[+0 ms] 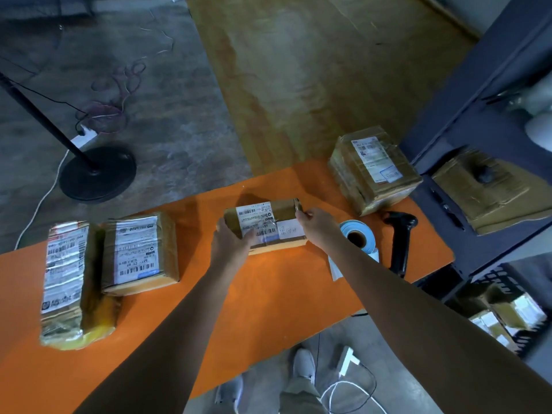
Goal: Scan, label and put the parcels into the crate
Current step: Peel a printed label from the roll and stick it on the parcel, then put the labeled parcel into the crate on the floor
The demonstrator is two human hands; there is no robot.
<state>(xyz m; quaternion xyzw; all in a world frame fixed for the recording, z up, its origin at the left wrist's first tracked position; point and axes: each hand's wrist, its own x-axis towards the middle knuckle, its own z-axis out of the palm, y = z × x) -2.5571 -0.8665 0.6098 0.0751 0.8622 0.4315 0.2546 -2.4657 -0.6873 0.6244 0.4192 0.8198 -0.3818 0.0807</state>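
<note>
A small brown parcel (268,218) with a white shipping label lies in the middle of the orange table (268,294). My left hand (231,240) grips its near left end. My right hand (316,227) rests on its right end, fingers curled over the far right corner. A small white sticker (289,230) sits on the parcel's top beside the right hand. A roll of blue-white labels (358,236) and a black handheld scanner (398,243) lie just right of the parcel. A dark crate (507,282) holding parcels stands low at the right.
Two taped parcels (64,279) (140,252) lie at the table's left, and a bigger box (373,168) stands at the far right corner. A dark metal shelf (478,115) with a carton rises at the right. A black lamp stand base (97,173) sits on the floor.
</note>
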